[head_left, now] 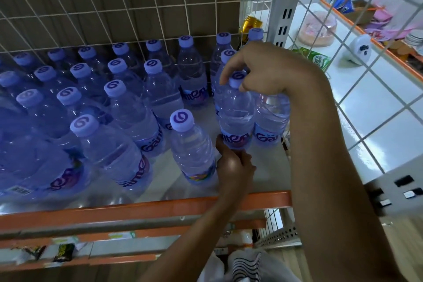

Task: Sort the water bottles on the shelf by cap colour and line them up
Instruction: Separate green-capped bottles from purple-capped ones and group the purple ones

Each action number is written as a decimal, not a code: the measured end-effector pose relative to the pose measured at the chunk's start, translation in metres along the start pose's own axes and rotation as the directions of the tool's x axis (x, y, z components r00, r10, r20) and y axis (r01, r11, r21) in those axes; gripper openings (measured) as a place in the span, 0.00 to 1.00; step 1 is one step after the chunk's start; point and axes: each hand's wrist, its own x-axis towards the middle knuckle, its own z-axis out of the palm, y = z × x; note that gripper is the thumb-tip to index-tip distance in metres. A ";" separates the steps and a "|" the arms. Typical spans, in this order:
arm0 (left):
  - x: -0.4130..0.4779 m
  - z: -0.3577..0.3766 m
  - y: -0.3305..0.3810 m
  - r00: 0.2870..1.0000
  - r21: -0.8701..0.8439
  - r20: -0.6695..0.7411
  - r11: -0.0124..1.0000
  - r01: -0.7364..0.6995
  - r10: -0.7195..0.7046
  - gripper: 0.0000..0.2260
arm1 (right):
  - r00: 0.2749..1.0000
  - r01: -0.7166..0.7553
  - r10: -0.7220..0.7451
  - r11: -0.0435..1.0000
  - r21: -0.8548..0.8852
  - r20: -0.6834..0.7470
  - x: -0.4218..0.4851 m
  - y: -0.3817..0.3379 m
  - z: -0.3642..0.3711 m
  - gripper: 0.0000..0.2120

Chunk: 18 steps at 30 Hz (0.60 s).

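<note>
Clear water bottles (128, 110) with lilac, swirl-marked caps and purple labels stand upright in close rows on the pale, orange-edged shelf (160, 207), filling the left and centre of the frame. Right of centre the held bottle (235, 117) is upright, with the right hand (258, 71) pinching its cap and the left hand (233, 165) gripping its label end. The front bottle (192, 151) stands alone just left of it.

right hand (263, 68) has the cap (237, 78) of one bottle (235, 117) pinched from above, left hand (234, 165) grips its base. Second bottle (192, 151) stands just left of that hand, on the shelf (160, 205).
</note>
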 end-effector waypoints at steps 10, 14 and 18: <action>-0.004 -0.006 0.006 0.995 0.213 -0.014 0.973 -0.089 0.094 0.23 | 1.000 -0.017 0.018 1.000 -0.021 0.020 -0.001 0.000 0.003 0.14; -0.015 -0.018 0.010 0.987 0.318 0.120 0.938 -0.137 0.103 0.33 | 0.999 0.004 -0.007 0.999 -0.050 -0.043 -0.006 -0.006 0.001 0.18; -0.031 -0.051 0.004 0.920 0.451 0.331 0.822 -0.348 0.209 0.25 | 0.981 0.124 -0.121 0.992 0.006 -0.153 -0.008 -0.022 0.000 0.18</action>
